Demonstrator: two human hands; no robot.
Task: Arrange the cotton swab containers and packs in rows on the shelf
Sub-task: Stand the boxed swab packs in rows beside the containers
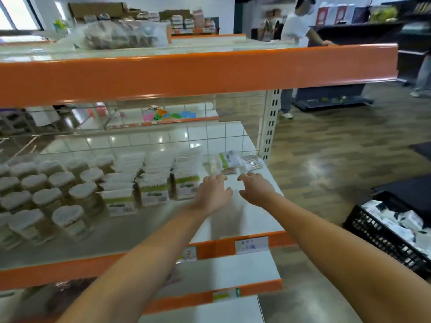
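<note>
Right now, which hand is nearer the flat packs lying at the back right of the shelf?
Right. The right hand hovers just in front of the flat packs, nearly below them. The left hand is further left, beside the green-labelled boxes.

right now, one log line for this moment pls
stage: reaching | left hand: empty, fingers curled, over shelf | right hand: empty | flat packs: loose ahead | boxes: in rows

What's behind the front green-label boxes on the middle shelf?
Behind the front green-label boxes more of the same boxes stand stacked in rows toward the wire mesh back. Those front boxes hide the lower ones behind, so their count cannot be told.
</note>
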